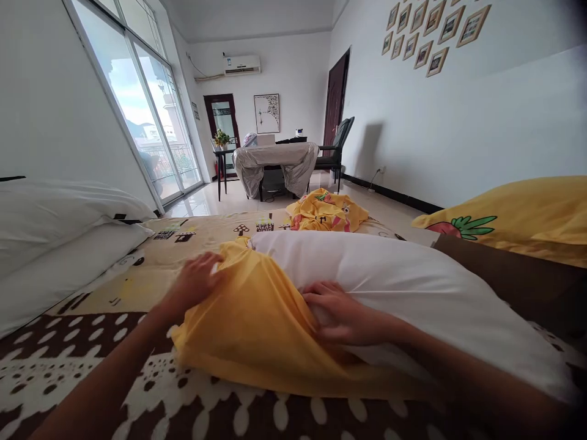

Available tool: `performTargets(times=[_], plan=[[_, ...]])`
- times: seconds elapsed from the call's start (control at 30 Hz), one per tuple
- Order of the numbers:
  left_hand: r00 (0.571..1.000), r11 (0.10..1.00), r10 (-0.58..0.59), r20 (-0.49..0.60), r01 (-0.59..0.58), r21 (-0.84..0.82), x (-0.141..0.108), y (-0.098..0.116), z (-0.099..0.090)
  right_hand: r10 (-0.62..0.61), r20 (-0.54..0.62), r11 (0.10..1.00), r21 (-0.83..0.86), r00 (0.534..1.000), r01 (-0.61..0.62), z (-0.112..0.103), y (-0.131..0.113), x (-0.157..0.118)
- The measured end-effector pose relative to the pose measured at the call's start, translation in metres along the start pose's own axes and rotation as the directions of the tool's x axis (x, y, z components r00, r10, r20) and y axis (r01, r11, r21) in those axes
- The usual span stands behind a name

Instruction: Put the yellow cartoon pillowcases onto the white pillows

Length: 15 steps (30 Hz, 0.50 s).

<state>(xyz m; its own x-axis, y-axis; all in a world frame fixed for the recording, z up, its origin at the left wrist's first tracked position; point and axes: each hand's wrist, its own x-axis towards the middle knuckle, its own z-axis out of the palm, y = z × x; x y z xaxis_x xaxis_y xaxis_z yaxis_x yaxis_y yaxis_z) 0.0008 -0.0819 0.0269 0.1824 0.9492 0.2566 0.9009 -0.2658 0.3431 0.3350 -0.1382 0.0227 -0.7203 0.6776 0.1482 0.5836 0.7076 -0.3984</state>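
Note:
A white pillow (380, 263) lies on the bed, its left end inside a yellow pillowcase (247, 318). The case covers only that end, and its loose lower edge trails to the right along the near side. At the case's upper left, my left hand (197, 281) has its fingers closed on the yellow cloth. My right hand (337, 315) is at the case's opening, where yellow meets white; its curled fingers grip the cloth edge and touch the pillow. The fingertips of both hands are partly hidden or blurred.
A crumpled yellow printed cloth (325, 211) lies at the bed's far edge. White pillows (59, 232) are stacked at left. Another yellow printed pillow (518, 211) rests at right by a dark brown panel (504, 263). Beyond stand a covered table (275, 156) and a chair (337, 146).

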Motion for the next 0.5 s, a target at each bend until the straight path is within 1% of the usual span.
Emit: performTargets(times=[0.03,0.07,0.1,0.13,0.17,0.2,0.23,0.27,0.3,0.33,0.37,0.4,0.43,0.5], plan=[[0.975,0.970,-0.220,0.005,0.219,-0.102,-0.003,-0.023,0.001,0.028,0.003,0.999,0.047,1.000,-0.028,0.001,-0.002,0.006],[0.909,0.879,-0.407,0.093,0.417,-0.229,-0.007,-0.043,0.004,0.066,0.000,0.994,0.093,0.998,-0.066,0.002,-0.004,0.013],[0.865,0.826,-0.474,0.166,0.502,-0.256,-0.013,-0.058,0.007,0.104,-0.003,0.983,0.154,0.995,-0.102,0.004,-0.006,0.021],[0.829,0.777,-0.509,0.231,0.558,-0.291,-0.020,-0.069,0.012,0.127,0.005,0.962,0.244,0.992,-0.125,0.006,-0.009,0.028],[0.801,0.723,-0.508,0.316,0.596,-0.348,-0.027,-0.075,0.017,0.129,0.030,0.920,0.369,0.991,-0.131,0.007,-0.012,0.035],[0.786,0.662,-0.469,0.402,0.614,-0.430,-0.034,-0.077,0.021,0.110,0.058,0.848,0.515,0.992,-0.124,0.008,-0.015,0.041],[0.776,0.574,-0.410,0.479,0.628,-0.526,-0.039,-0.074,0.026,0.082,0.077,0.744,0.659,0.994,-0.112,0.008,-0.018,0.046],[0.773,0.474,-0.349,0.530,0.634,-0.611,-0.043,-0.069,0.030,0.057,0.078,0.623,0.776,0.995,-0.097,0.008,-0.021,0.050],[0.777,0.386,-0.299,0.554,0.629,-0.675,-0.045,-0.061,0.034,0.048,0.066,0.513,0.854,0.997,-0.082,0.008,-0.023,0.051],[0.786,0.331,-0.275,0.553,0.618,-0.714,-0.045,-0.051,0.037,0.060,0.052,0.435,0.897,0.997,-0.073,0.008,-0.025,0.050],[0.797,0.321,-0.282,0.534,0.603,-0.731,-0.043,-0.042,0.041,0.080,0.046,0.398,0.914,0.996,-0.074,0.009,-0.026,0.046],[0.804,0.325,-0.302,0.513,0.593,-0.737,-0.039,-0.033,0.044,0.100,0.052,0.402,0.911,0.994,-0.088,0.011,-0.026,0.041],[0.808,0.333,-0.324,0.492,0.584,-0.740,-0.034,-0.026,0.048,0.117,0.074,0.443,0.889,0.990,-0.119,0.013,-0.026,0.032],[0.826,0.364,-0.355,0.437,0.553,-0.749,-0.020,-0.015,0.057,0.166,0.128,0.588,0.783,0.978,-0.203,0.019,-0.023,0.012]])
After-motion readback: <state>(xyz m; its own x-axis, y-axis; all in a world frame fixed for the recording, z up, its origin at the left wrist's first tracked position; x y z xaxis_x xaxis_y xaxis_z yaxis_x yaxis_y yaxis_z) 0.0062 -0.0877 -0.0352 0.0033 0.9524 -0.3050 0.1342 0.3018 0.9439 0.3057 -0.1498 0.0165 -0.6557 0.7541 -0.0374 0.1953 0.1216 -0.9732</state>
